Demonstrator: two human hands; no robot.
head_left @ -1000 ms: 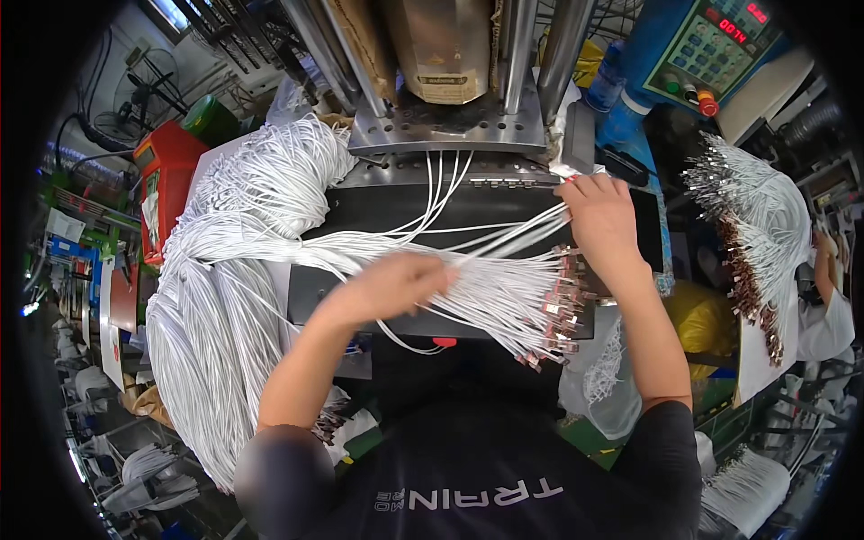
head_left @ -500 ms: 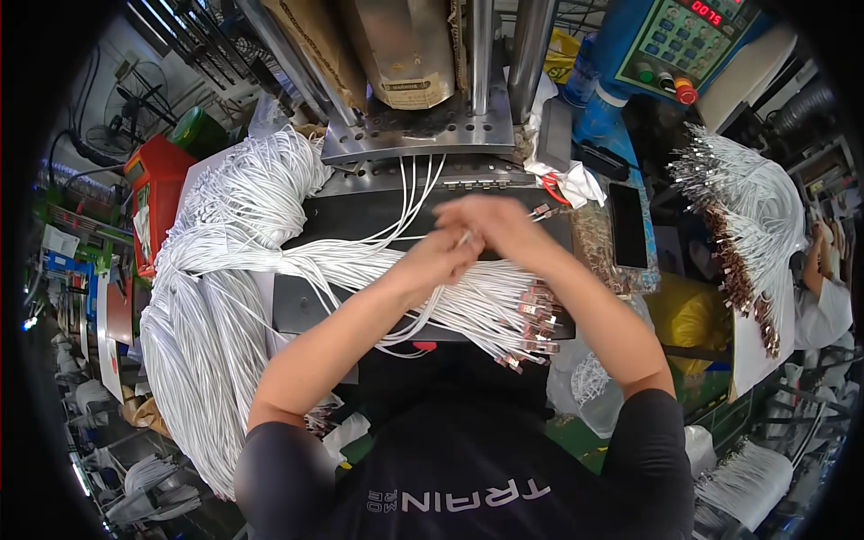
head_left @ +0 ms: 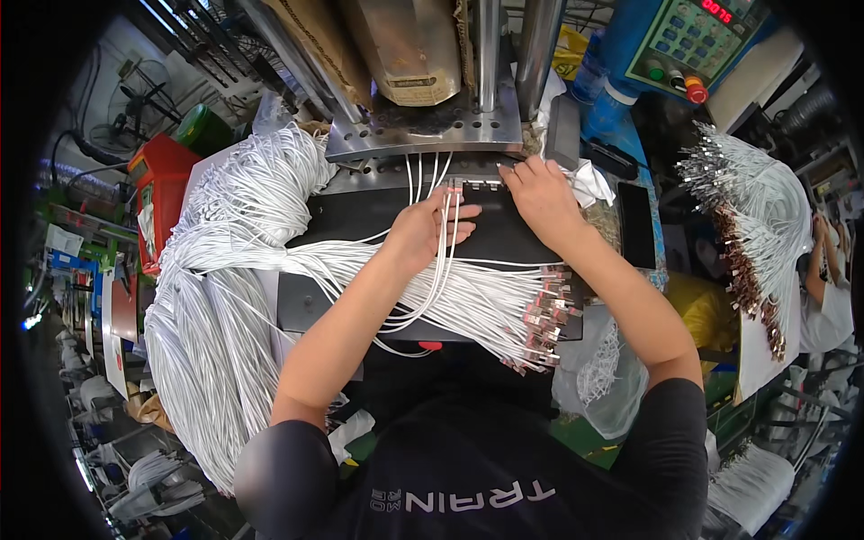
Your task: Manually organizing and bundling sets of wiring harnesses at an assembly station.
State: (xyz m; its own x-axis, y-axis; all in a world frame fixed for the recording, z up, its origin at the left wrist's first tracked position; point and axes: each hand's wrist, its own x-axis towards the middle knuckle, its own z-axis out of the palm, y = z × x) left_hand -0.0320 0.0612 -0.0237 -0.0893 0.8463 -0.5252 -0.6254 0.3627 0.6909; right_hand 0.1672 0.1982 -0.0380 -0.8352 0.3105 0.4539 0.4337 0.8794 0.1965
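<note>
My left hand [head_left: 423,232] closes loosely around a few white cables [head_left: 441,261], its fingers partly stretched out beneath them. Their connector ends [head_left: 454,189] point up at the front edge of the metal mold plate [head_left: 369,175]. To the right, my right hand [head_left: 546,200] has its fingertips drawn together at the plate's edge; whatever they pinch is hidden. Small metal pieces [head_left: 481,185] sit in a row between the hands. Below them, a thick bundle of white cables [head_left: 360,270] lies across the black work surface [head_left: 346,216], its metal-tipped ends [head_left: 544,315] fanned out at right.
A press block [head_left: 409,54] with steel columns [head_left: 487,63] stands above the plate. Large cable coils [head_left: 243,189] fill the left side, near a red box [head_left: 162,180]. A blue control panel [head_left: 684,45] and a dark phone [head_left: 637,225] are at right.
My hands were together and blurred over the cable bundle. They have moved apart: the left brings cable ends up to the plate, the right has gone up and right to the plate's edge.
</note>
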